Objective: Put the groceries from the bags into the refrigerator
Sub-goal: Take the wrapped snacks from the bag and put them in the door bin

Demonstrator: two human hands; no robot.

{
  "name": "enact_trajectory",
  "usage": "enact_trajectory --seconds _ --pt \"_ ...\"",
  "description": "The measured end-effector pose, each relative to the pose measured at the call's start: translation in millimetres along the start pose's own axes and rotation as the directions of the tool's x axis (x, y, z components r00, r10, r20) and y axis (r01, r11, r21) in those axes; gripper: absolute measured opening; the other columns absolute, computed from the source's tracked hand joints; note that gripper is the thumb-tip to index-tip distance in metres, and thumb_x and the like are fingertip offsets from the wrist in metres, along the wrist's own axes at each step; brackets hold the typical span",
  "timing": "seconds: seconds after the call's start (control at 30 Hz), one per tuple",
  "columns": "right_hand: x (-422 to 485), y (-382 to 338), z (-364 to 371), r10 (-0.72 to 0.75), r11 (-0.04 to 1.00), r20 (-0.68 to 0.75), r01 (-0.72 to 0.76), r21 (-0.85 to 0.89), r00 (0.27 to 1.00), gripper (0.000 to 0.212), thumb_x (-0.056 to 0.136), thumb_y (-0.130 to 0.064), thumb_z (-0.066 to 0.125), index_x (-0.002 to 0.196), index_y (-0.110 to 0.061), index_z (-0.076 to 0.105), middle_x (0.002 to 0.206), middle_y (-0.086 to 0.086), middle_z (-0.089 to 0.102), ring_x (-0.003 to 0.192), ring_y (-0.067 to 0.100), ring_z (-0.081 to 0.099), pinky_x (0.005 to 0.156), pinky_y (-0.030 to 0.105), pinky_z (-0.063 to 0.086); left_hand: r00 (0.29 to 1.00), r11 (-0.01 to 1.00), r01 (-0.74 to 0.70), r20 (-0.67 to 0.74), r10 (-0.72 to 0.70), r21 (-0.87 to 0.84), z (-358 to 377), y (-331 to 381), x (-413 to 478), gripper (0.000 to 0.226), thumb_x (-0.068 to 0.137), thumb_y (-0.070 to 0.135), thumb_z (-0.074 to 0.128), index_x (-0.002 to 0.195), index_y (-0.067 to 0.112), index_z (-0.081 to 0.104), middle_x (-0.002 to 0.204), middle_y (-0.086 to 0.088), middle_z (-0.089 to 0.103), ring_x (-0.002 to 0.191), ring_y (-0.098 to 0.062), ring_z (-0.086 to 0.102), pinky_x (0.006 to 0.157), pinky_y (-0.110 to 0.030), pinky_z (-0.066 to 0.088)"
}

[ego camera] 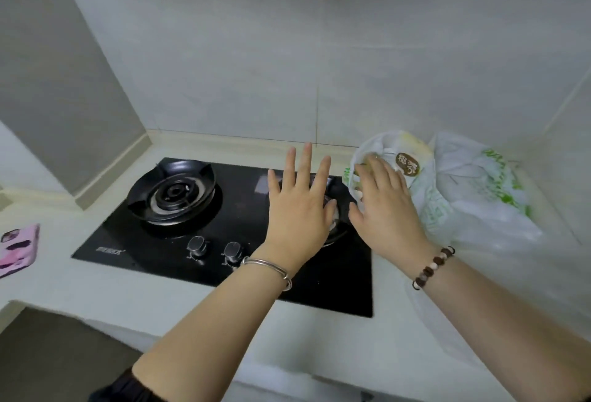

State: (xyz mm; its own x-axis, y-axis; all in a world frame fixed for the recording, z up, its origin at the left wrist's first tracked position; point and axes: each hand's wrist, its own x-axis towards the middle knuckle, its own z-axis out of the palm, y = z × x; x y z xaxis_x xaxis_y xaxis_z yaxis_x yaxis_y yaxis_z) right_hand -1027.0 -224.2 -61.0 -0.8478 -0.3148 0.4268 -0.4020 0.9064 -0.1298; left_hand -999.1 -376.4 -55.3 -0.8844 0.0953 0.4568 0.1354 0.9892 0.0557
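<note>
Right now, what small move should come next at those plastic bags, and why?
Probably the right hand should close on the brown-labelled package in the plastic bag it touches: its straight fingers lie at the bag's open mouth, and it holds nothing.

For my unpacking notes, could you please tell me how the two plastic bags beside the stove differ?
The left bag gapes open, showing a packet with a round brown label; the right bag looks bunched closed. The right hand rests at the left bag's mouth; nothing touches the right bag, which looks bulkier. Both are thin white plastic with green print.
</note>
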Motion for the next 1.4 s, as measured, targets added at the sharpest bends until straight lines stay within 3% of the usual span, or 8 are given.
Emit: enact_trajectory --seconds 0.17,0.33,0.6,0.77,0.83,0.9,1.07,1.4 --pt "9 27 16 0.092 0.995 0.010 -0.092 -0.024 0.996 0.060 0.075 -0.017 0.066 0.130 -0.003 0.046 0.139 0.019 0.042 0.130 0.036 0.038 0.107 0.050 0.034 0.991 0.995 -0.041 0.120 0.051 -0.087 46 2 24 0.068 0.088 0.037 0.052 0.147 0.016 0.026 0.156 -0.014 0.013 0.144 -0.036 0.011 0.108 -0.059 0.022" --pt "13 49 36 0.165 0.986 0.120 -0.159 -0.057 0.979 0.062 0.080 -0.019 0.063 0.137 -0.004 0.042 0.145 0.018 0.035 0.136 0.032 0.030 0.111 0.042 0.029 0.971 0.990 -0.028 0.233 0.060 -0.140 82 4 37 0.069 0.090 0.038 0.052 0.148 0.018 0.022 0.157 -0.013 0.012 0.144 -0.035 0.011 0.108 -0.060 0.022" --pt "39 79 72 0.280 0.942 0.285 -0.319 0.100 0.917 0.054 0.091 -0.017 0.053 0.141 -0.006 0.035 0.151 0.009 0.027 0.137 0.024 0.027 0.108 0.033 0.029 0.923 0.987 0.001 0.381 0.060 -0.158 126 10 52 0.071 0.094 0.039 0.044 0.150 0.021 0.004 0.158 -0.009 0.000 0.145 -0.030 0.000 0.113 -0.055 0.014" --pt "68 116 111 0.416 0.841 0.440 -0.521 0.145 0.796 0.032 0.094 -0.014 0.048 0.124 -0.003 0.054 0.122 0.013 0.056 0.111 0.028 0.054 0.087 0.033 0.043 0.882 0.991 0.028 0.470 0.038 -0.132 147 15 49 0.069 0.095 0.037 0.041 0.150 0.021 0.002 0.158 -0.009 -0.003 0.145 -0.030 -0.002 0.114 -0.051 0.011" --pt "77 130 130 0.460 0.818 0.504 -0.569 0.079 0.731 0.019 0.094 -0.013 0.047 0.087 -0.003 0.062 0.087 0.011 0.061 0.087 0.030 0.058 0.067 0.029 0.044 0.874 0.991 0.026 0.484 0.042 -0.134 153 16 48 0.069 0.095 0.036 0.042 0.150 0.021 0.003 0.158 -0.010 -0.003 0.145 -0.030 -0.001 0.114 -0.048 0.010" --pt "82 140 149 0.480 0.828 0.556 -0.559 -0.032 0.679 0.035 0.094 -0.015 0.049 0.059 -0.010 0.041 0.060 0.003 0.045 0.067 0.025 0.051 0.054 0.025 0.037 0.865 0.991 0.032 0.500 0.039 -0.133 159 17 49 0.069 0.095 0.034 0.042 0.150 0.021 0.003 0.158 -0.010 -0.004 0.145 -0.029 -0.002 0.115 -0.047 0.009" --pt "86 147 170 0.418 0.861 0.685 -0.501 -0.090 0.597 0.032 0.089 -0.031 0.058 0.064 -0.017 0.042 0.063 -0.002 0.047 0.068 0.019 0.051 0.064 0.026 0.040 0.842 0.993 0.046 0.539 0.020 -0.109 170 24 58 0.067 0.096 0.034 0.040 0.150 0.022 0.004 0.158 -0.008 -0.005 0.145 -0.028 -0.004 0.116 -0.046 0.007" --pt "92 169 158 0.420 0.827 0.606 -0.560 0.050 0.675 0.030 0.080 -0.027 0.072 0.063 -0.012 0.052 0.061 0.001 0.051 0.058 0.019 0.053 0.045 0.025 0.033 0.867 0.987 -0.044 0.484 0.116 -0.157 196 56 89 0.063 0.092 0.026 0.043 0.148 0.017 0.016 0.157 -0.011 0.007 0.144 -0.029 0.005 0.115 -0.045 0.009"
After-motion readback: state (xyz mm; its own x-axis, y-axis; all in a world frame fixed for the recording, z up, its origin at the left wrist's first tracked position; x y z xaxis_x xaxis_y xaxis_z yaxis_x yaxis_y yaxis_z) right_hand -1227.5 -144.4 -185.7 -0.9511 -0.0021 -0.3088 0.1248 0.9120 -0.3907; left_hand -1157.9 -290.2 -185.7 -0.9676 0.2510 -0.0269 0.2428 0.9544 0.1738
